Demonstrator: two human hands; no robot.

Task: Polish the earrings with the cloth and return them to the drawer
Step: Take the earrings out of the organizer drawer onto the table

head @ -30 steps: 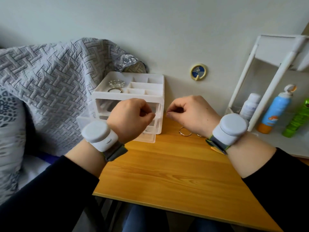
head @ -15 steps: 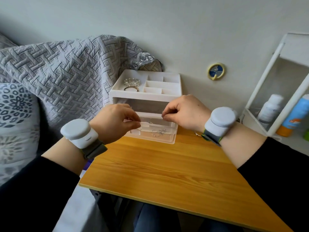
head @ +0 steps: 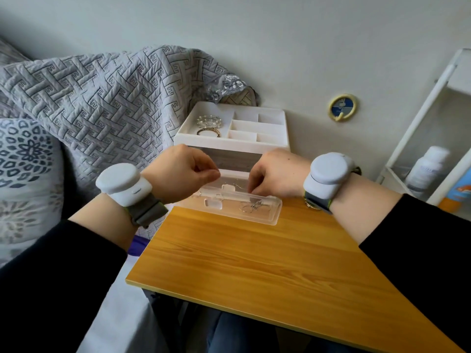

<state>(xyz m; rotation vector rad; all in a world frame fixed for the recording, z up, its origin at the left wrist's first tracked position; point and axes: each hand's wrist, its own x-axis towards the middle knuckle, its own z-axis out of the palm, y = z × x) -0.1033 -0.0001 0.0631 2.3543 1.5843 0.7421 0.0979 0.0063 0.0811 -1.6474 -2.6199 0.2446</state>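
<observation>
A white jewellery organizer (head: 254, 147) stands at the back of the wooden table (head: 267, 263). Its clear lower drawer (head: 270, 217) is pulled out, and thin silver hoop earrings (head: 253, 207) lie in its right part. My left hand (head: 181, 174) hovers over the drawer's left end, thumb and forefinger pinched, nothing visible in them. My right hand (head: 275, 174) reaches down into the drawer with fingertips pinched; a fine earring wire (head: 238, 186) shows just beside them. A bit of a gold hoop (head: 309, 205) peeks out under my right wrist. No cloth is in view.
The organizer's top tray holds a pearl bracelet (head: 209, 121) and a gold bangle (head: 209, 131). A grey quilt (head: 102, 103) and patterned pillow (head: 23, 159) lie left. A white shelf (head: 420, 128) with bottles (head: 425, 171) stands right. A round hook (head: 342, 107) is on the wall.
My hands moved from pinching together above the table to over the open drawer, then apart; the right hand dipped into the drawer. The view shifted left.
</observation>
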